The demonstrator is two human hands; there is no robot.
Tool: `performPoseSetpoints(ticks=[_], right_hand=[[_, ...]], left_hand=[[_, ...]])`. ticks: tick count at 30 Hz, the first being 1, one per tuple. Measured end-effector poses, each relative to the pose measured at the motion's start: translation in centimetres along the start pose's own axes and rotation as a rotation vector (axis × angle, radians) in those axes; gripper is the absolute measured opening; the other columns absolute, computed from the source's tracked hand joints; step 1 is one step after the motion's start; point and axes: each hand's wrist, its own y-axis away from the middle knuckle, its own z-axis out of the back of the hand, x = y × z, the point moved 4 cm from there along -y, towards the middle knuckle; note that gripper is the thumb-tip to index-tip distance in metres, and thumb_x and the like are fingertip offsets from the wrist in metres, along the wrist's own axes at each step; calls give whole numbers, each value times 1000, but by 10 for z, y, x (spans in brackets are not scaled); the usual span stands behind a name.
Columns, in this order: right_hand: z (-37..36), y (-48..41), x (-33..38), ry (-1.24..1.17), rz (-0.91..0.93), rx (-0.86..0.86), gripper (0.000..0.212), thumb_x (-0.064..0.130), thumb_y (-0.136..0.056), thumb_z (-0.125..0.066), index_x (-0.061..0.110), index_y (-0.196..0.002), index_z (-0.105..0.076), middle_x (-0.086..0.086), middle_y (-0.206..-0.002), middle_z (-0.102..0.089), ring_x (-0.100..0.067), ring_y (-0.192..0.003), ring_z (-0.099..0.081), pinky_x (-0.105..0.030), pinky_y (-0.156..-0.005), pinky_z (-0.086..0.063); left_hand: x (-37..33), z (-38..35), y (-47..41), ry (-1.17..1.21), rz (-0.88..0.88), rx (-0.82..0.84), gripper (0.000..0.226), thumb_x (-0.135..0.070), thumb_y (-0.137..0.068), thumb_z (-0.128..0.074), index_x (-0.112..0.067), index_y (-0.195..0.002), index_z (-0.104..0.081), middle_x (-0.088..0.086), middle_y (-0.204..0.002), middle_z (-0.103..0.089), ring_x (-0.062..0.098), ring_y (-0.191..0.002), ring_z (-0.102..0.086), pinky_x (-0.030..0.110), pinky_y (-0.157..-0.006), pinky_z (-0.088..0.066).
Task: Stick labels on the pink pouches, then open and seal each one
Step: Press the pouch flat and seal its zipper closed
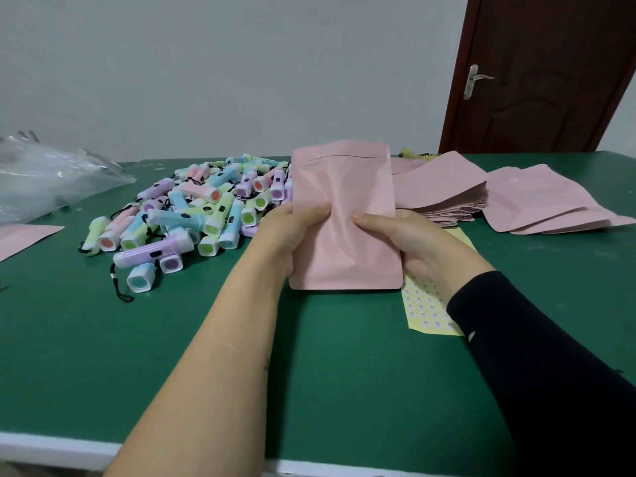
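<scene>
While flashlights (pixel 192 215) crowd the green surface (pixel 344 366), your left grip (pixel 280 242) and right grip (pixel 409 241) clasp the lower half of one upright pink pouch (pixel 344 187).

A pink pouch (pixel 344 208) is held upright, a plain pink face toward the camera. Its body is creased and a thin zip line runs just under the top edge. The left hand (pixel 278 235) grips its left edge and the right hand (pixel 406 242) its right edge, thumbs on the front. Behind it to the right lies a stack (pixel 444 191) of flat pouches, and further right a few loose pouches (pixel 537 201) overlap. A yellow label sheet (pixel 426 311) with rows of small round labels lies flat, partly under the right hand. A further pouch (pixel 24 235) lies at the far left.
</scene>
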Motion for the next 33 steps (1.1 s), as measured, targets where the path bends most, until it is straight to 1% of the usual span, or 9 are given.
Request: performPoseSetpoints(ticks=[4, 8, 10, 14, 17, 20, 26, 31, 33], right_hand=[[-1, 1, 0, -9, -2, -30, 28, 21, -77, -81, 13, -102, -72, -4, -95, -76, -24, -90, -73, -39, -82, -59], [1, 4, -1, 47, -73, 28, 33, 22, -74, -82, 13, -104, -72, -6, -97, -76, -28, -93, -72, -45, -87, -56], [1, 6, -2, 33, -95, 99, 42, 20, -66, -83, 10, -105, -72, -7, -101, -75, -26, -93, -73, -39, -81, -59], [-1, 5, -3, 37, -70, 124, 31, 12, -71, -80, 8, -100, -72, -7, -96, -76, -21, -87, -74, -29, -69, -60], [0, 4, -2, 28, -54, 129, 40, 16, -61, -83, 9, -99, -73, -8, -97, -76, -22, -88, -74, -31, -70, -60], [-2, 6, -4, 32, -69, 173, 50, 20, -56, -85, 8, -103, -72, -8, -100, -75, -23, -92, -73, -32, -72, -60], [-2, 6, -3, 53, -59, 175, 42, 19, -55, -83, 10, -95, -75, -8, -95, -76, -21, -84, -74, -28, -63, -58], [0, 5, -8, 82, -85, 63, 36, 23, -72, -83, 13, -105, -71, -5, -95, -76, -25, -90, -73, -41, -79, -59], [3, 5, -9, 90, -95, -9, 38, 31, -71, -85, 15, -102, -71, -3, -89, -77, -23, -83, -74, -44, -76, -60]], left_hand=[[3, -2, 0, 43, 8, -11, 16, -17, -84, -76, -15, -98, -70, 0, -81, -77, 15, -65, -73, 22, -52, -54], [4, -1, -1, 98, 40, -40, 24, -18, -86, -75, -14, -108, -68, 4, -96, -76, 23, -85, -72, 32, -71, -57], [4, 2, -2, 137, 38, -66, 23, -17, -86, -74, -13, -109, -68, 4, -98, -75, 24, -89, -71, 34, -74, -58], [6, 2, -2, 151, 66, -57, 24, -18, -88, -73, -15, -111, -67, 3, -97, -75, 21, -81, -71, 28, -60, -56], [6, 1, -1, 176, 77, -63, 23, -18, -88, -72, -16, -111, -67, 2, -95, -75, 20, -78, -71, 27, -55, -56], [5, 4, -2, 198, 55, -96, 24, -18, -88, -73, -16, -111, -67, 2, -94, -75, 20, -80, -71, 28, -57, -56], [7, 1, 0, 182, 81, -77, 28, -19, -87, -73, -16, -114, -66, 4, -99, -75, 23, -84, -71, 32, -64, -58], [8, -3, 0, 127, 74, -22, 28, -16, -86, -74, -14, -113, -66, 3, -94, -74, 18, -74, -70, 26, -56, -56], [9, -7, 1, 86, 82, 9, 23, -14, -87, -73, -13, -109, -66, 2, -90, -74, 15, -68, -70, 23, -53, -55]])
